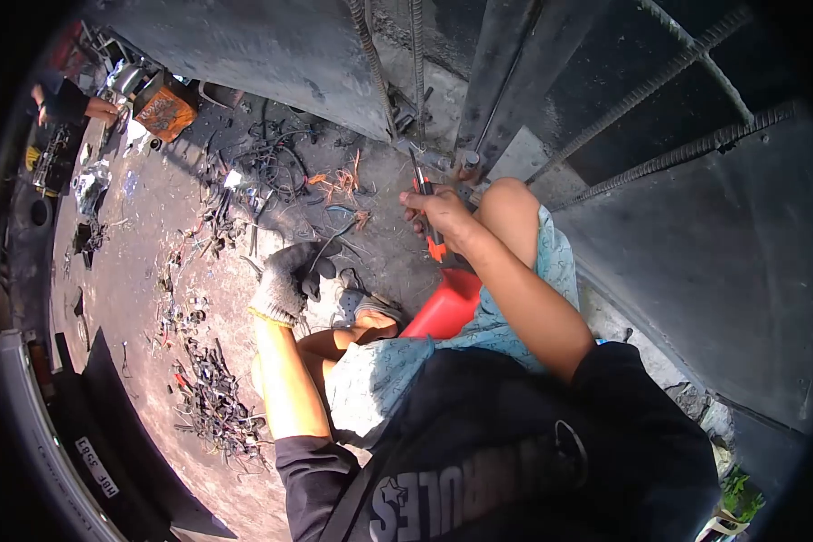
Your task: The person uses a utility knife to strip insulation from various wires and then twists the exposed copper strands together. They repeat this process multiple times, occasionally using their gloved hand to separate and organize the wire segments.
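My right hand (438,210), bare, is closed around an orange and black utility knife (434,237). The blade points away from me, toward the metal panels. My left hand (291,278) wears a grey and white knit work glove with dark fingers. Its fingers are curled around a thin dark wire (336,238), whose end sticks out toward the scrap on the ground. The two hands are apart, and the knife does not touch the wire. Just beyond them lie stripped orange wires (341,182) and a tangle of black cables (275,163).
A red plastic seat (444,305) is under me. Metal panels (696,280) and rebar (641,95) stand close on my right. A heap of cable scraps (215,397) lies left, near a parked vehicle (50,434). Another person's hand (102,110) is near an orange-brown container (165,108).
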`<action>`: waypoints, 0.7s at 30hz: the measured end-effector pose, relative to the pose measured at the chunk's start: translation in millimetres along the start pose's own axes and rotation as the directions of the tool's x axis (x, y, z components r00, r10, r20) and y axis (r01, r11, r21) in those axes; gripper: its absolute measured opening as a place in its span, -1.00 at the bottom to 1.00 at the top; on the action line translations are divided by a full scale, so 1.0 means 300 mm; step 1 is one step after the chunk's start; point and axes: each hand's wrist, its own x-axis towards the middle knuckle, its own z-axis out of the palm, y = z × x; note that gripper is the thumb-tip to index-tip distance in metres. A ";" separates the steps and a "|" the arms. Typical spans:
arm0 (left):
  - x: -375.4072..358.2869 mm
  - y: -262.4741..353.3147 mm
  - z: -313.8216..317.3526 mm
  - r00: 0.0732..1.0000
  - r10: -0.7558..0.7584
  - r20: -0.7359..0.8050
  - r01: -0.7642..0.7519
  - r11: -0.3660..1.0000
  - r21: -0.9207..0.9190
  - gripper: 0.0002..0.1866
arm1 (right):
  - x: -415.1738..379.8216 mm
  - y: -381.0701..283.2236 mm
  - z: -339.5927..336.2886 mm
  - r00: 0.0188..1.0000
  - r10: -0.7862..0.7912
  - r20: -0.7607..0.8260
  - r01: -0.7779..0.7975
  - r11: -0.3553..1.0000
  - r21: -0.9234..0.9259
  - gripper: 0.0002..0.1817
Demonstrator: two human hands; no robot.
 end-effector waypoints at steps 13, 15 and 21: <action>-0.145 0.018 0.352 0.993 -0.024 0.115 0.014 0.996 0.084 -0.62 | 0.001 0.115 -0.112 0.952 -0.058 0.299 -0.101 0.866 0.490 -0.85; -0.127 -0.006 0.315 0.987 0.058 0.152 -0.078 0.989 0.123 -0.61 | -0.007 0.098 -0.150 0.965 -0.078 0.252 -0.063 0.860 0.506 -0.85; -0.033 -0.084 0.424 0.955 0.296 0.020 -0.291 0.921 0.261 -0.40 | 0.001 0.115 -0.185 0.994 -0.108 -0.007 0.100 0.888 0.448 -0.86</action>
